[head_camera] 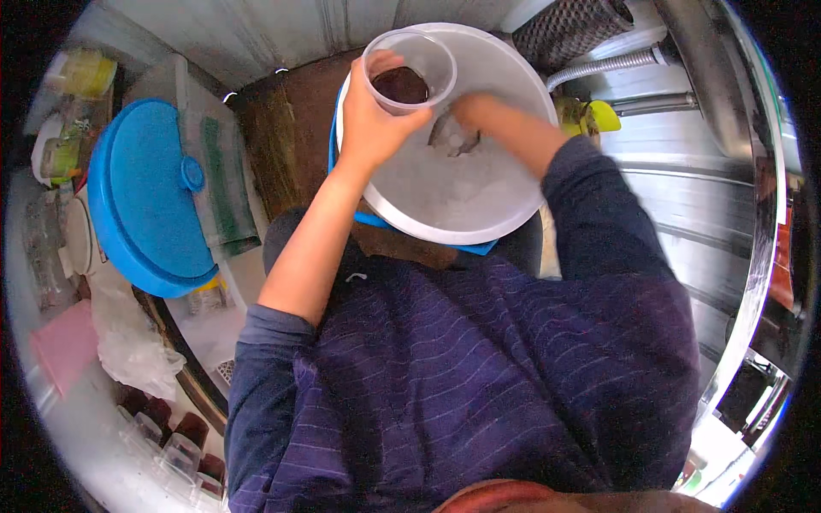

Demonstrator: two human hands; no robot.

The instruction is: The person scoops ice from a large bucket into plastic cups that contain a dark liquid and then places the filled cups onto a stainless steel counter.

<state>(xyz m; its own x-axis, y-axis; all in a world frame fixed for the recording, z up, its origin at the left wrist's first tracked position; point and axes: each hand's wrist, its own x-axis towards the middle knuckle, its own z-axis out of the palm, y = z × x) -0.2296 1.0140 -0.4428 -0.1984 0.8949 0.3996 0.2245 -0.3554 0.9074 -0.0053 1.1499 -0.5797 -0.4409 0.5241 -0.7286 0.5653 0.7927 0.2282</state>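
Note:
My left hand [371,131] is wrapped around a clear plastic cup [442,70], which holds some dark brown contents [401,86] at its bottom. The cup is held over the left rim of a round white tub [442,236] with a blue outer body. My right hand [476,114] reaches down inside the tub and is blurred. Just below it is a greyish hollow shape [455,134], surrounded by a pale mass [462,192]. What this shape is, and whether my right fingers grip anything, I cannot tell.
A round blue lid [147,199] with a knob leans at the left. Lower left are several cups [186,442], some dark, beside a clear plastic bag [131,340] and a pink container [66,346]. Metal hoses [609,67] and a yellow-green object [601,117] are right of the tub.

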